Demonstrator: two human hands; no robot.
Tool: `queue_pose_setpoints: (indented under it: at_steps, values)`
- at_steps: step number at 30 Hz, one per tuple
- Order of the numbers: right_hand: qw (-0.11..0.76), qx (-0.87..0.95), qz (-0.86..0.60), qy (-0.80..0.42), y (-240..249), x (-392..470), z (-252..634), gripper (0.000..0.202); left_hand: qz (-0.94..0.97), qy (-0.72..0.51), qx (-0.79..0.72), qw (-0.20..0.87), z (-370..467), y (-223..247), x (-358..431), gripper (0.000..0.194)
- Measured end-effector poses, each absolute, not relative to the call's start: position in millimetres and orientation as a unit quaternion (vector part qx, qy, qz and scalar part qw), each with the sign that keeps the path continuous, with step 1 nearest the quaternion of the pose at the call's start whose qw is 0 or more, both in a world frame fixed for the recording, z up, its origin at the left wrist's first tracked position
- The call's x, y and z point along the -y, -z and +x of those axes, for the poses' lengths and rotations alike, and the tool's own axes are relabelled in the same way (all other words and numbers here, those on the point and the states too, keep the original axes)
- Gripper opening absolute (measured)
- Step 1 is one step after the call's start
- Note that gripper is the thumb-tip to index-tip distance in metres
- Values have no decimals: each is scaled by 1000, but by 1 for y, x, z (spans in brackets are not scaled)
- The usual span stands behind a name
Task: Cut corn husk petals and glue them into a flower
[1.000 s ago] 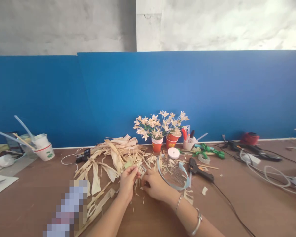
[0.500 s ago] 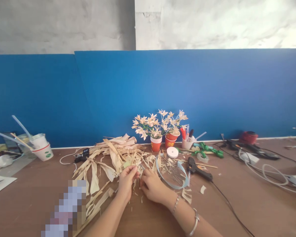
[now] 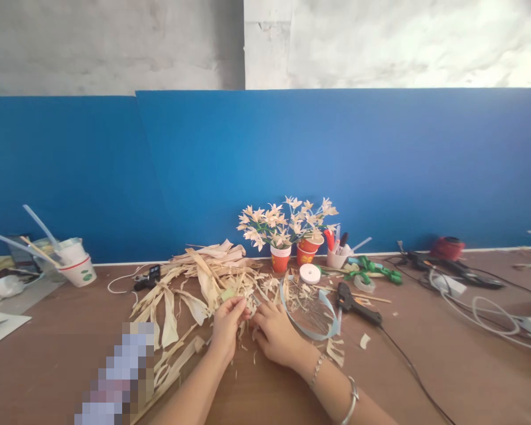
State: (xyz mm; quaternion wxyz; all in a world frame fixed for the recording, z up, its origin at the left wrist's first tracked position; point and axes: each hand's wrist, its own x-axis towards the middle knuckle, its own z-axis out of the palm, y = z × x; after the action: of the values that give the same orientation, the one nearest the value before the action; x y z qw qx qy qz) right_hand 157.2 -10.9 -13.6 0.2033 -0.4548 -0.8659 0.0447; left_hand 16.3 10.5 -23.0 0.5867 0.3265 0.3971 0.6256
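Near the middle of the table, my left hand (image 3: 228,327) is closed in a pinch, thumb against fingers. What it pinches is too small to make out. Close beside it, my right hand (image 3: 274,330) has its fingers curled together, and anything in them is hidden. Dried corn husks (image 3: 210,274) lie in a heap behind and left of my hands. Thin husk scraps (image 3: 269,286) are scattered just beyond the fingertips. A loop of pale blue ribbon (image 3: 331,310) rests right of my right hand.
Husk flowers (image 3: 274,218) stand in red paper cups (image 3: 280,260) at the back. A white spool (image 3: 310,273), a black glue gun (image 3: 358,307) with its cord, and green tape or wire (image 3: 376,268) lie to the right. White cups (image 3: 77,268) stand left; cables (image 3: 473,307) lie far right.
Both hands stay close together in nearly the same place. The whole view has shifted very slightly; nothing on the table has visibly moved.
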Motion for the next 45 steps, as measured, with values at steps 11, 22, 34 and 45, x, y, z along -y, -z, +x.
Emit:
queue_pose_setpoints:
  at_steps: [11, 22, 34, 45]
  values:
    - [320, 828, -459, -42, 9, 11, 153, 7, 336, -617, -416, 577, 16, 26, -12, 28]
    - [488, 736, -468, 35, 9, 4, 158, 5, 418, -553, -457, 557, 20, 31, -10, 29]
    - [490, 719, -492, 31, 9, 3, 155, 5, 404, -567, -433, 573, 24, 25, -7, 29]
    - [493, 707, -505, 34, 13, 1, 155, 7, 414, -567, -428, 569, 25, 23, -5, 26]
